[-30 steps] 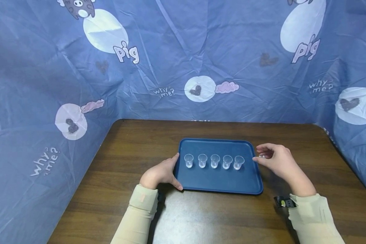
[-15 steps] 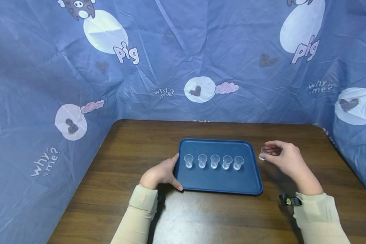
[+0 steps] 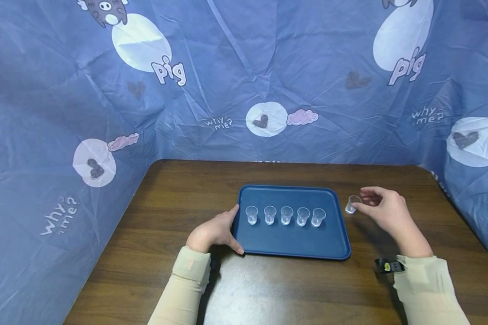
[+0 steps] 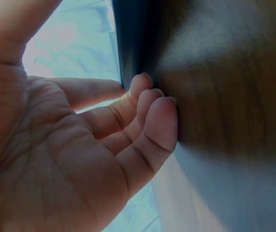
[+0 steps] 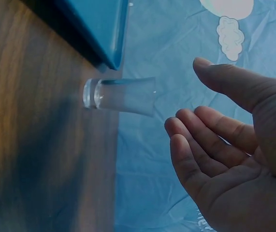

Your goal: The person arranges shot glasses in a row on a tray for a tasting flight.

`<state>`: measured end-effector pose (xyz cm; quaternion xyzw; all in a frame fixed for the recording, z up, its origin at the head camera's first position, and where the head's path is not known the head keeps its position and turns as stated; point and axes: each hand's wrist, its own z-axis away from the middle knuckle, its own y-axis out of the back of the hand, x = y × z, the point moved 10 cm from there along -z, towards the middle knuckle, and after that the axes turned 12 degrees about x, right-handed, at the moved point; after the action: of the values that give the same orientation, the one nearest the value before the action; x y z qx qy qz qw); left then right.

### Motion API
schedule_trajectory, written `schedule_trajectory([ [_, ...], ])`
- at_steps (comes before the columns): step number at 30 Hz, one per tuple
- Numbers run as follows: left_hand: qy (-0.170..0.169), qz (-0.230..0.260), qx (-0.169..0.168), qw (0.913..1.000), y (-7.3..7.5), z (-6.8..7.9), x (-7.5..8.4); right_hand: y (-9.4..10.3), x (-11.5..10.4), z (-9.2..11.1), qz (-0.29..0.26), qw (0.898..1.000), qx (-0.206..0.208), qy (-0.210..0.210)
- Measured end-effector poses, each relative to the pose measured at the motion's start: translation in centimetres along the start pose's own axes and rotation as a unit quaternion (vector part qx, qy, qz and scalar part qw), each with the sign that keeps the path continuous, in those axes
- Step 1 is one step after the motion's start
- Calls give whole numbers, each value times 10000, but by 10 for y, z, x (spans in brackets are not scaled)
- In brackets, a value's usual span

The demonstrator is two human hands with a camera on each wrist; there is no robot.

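Note:
A small clear shot glass (image 3: pixel 353 204) stands upright on the table, just off the tray's right edge. Beside it, my right hand (image 3: pixel 384 212) has thumb and fingers spread apart; the right wrist view shows a gap between the fingertips (image 5: pixel 179 140) and the shot glass (image 5: pixel 125 95). My left hand (image 3: pixel 214 229) rests against the left edge of the blue tray (image 3: pixel 284 246), thumb near its front corner. In the left wrist view its fingers (image 4: pixel 159 123) are loosely bent, low by the tabletop. Several matching shot glasses (image 3: pixel 286 215) form a row across the tray.
The brown wooden table (image 3: pixel 187 185) ends at a blue printed cloth (image 3: pixel 211 90) that hangs behind and at both sides. A black wrist strap (image 3: pixel 389 266) sits at the right cuff.
My right hand has carried a shot glass away from the tray's edge, set it on the table and let go, drawing back right. The left hand and tray stay put.

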<state>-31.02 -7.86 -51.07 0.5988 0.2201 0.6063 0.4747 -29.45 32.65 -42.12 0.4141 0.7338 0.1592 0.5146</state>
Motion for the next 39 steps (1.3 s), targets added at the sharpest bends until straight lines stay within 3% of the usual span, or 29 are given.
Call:
schedule_trajectory([
  [8, 6, 31, 2, 10000, 0, 1, 1, -9, 16, 1, 322, 9988, -228, -305],
  [21, -18, 11, 35, 10000, 0, 0, 0, -26, 35, 2, 306, 9960, -605, -576],
  [39, -43, 63, 54, 10000, 1, 1, 0, -39, 42, 1, 441, 9932, -813, -703],
])
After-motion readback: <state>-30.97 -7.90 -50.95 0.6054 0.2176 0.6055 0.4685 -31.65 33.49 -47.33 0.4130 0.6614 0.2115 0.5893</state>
